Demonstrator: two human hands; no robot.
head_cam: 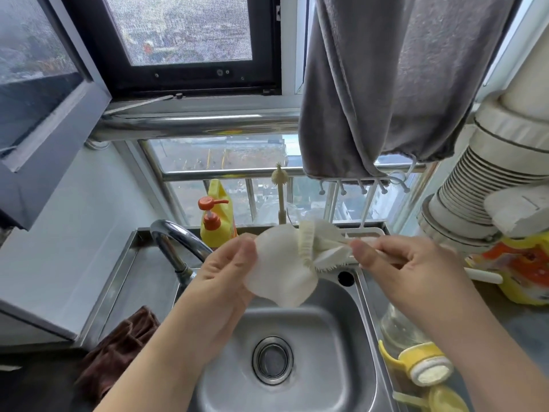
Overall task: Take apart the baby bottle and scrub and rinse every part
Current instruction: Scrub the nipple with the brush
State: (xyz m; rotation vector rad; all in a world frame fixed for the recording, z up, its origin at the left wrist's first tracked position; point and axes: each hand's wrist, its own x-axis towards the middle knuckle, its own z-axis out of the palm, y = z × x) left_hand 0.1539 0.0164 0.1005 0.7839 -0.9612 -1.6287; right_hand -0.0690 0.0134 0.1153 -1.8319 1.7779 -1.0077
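My left hand [221,270] grips a white, cup-shaped bottle part [280,270] above the steel sink [300,331]. In my right hand [407,263] is the handle of a cream silicone bottle brush [312,245], whose bristled head lies against the part's rim. The clear glass bottle body [399,325] lies on the sink's right edge. Just in front of it sits a yellow handled collar with a white top [427,367]. Another yellow piece [445,399] shows at the bottom right.
The chrome faucet [175,245] arches at the sink's back left. A yellow soap pump bottle [215,218] and a small upright brush [280,188] stand on the sill. A brown cloth [118,346] lies left, a yellow packet [523,269] right, a grey towel [386,84] hangs above.
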